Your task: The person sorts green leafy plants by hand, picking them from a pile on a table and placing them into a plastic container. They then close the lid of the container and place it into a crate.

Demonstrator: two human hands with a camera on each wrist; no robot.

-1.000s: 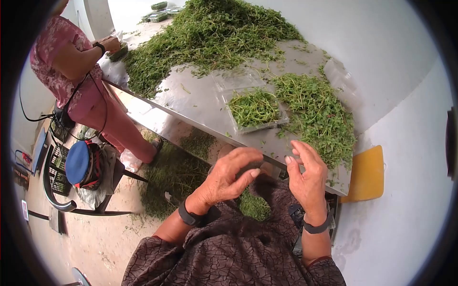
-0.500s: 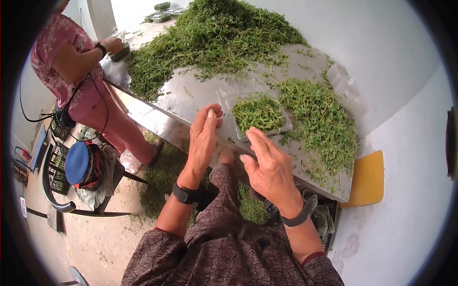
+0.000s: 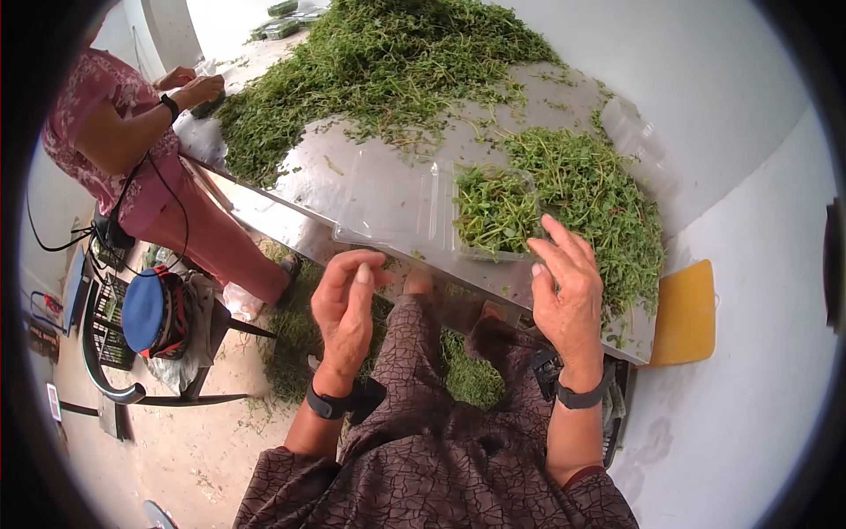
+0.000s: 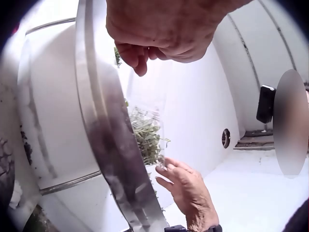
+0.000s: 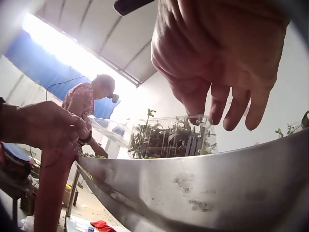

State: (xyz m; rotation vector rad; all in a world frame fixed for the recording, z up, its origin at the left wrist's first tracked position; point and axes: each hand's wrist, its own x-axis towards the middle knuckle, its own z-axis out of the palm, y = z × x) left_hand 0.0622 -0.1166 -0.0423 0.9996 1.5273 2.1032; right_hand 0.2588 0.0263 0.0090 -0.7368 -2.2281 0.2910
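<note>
A clear plastic clamshell box [image 3: 495,256] filled with leafy green stems [image 3: 493,207] sits near the table's front edge. Its hinged lid [image 3: 388,198] lies folded back to the left. My right hand [image 3: 568,286] is at the box's front right corner, fingers spread and slightly bent; in the right wrist view its fingertips are right at the rim. My left hand [image 3: 344,309] hovers in front of the table edge, just below the lid's near corner, with fingers loosely curled and nothing visible in them.
A loose heap of greens [image 3: 590,194] lies right of the box, a larger pile [image 3: 397,70] behind. Clear empty boxes [image 3: 634,132] lean by the wall. A yellow board [image 3: 687,313] stands at the table's right end. Another person [image 3: 123,141] works at the left, near a chair [image 3: 132,388].
The box has turned, so its lid has swung from the back to the left side. My left hand has drawn back and down; my right hand has moved right to the box's corner.
</note>
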